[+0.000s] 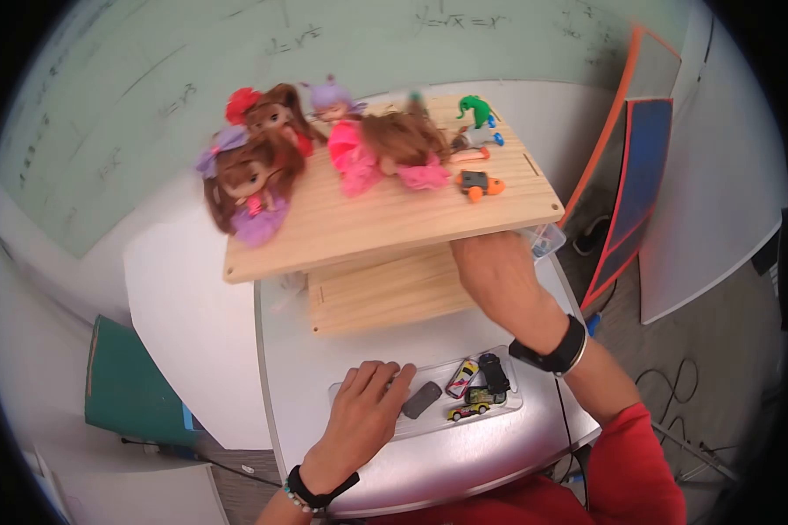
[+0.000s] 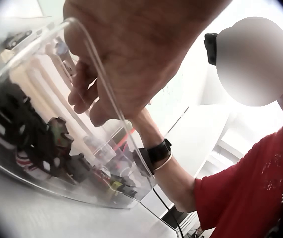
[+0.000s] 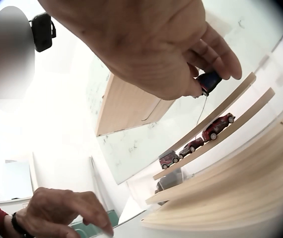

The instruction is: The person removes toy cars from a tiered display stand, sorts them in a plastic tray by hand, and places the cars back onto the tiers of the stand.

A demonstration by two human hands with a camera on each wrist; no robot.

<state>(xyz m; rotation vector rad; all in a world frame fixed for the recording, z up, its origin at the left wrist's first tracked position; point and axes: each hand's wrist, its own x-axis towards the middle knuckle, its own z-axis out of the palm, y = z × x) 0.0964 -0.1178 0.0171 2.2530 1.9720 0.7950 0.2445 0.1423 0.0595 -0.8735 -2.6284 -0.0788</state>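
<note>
My right hand (image 1: 499, 276) reaches under the front edge of the upper wooden board (image 1: 385, 223), which hides its fingertips in the head view. In the right wrist view the fingers pinch a dark blue toy car (image 3: 209, 83) above a wooden ledge (image 3: 253, 111). Several toy cars stand in a row on that ledge, among them a red one (image 3: 218, 127). My left hand (image 1: 363, 416) is at the left part of a clear plastic tray (image 1: 429, 428), fingers relaxed and holding nothing. Inside the tray lie a grey car (image 1: 422, 400), a black car (image 1: 494, 374) and several others.
Dolls (image 1: 245, 179) with long brown hair sit and lie on the upper board. A green toy elephant (image 1: 474, 109) and an orange-and-grey toy (image 1: 479, 185) are at its right end. The lower board (image 1: 385, 297) juts out beneath. A clear container (image 1: 547, 240) shows at the right.
</note>
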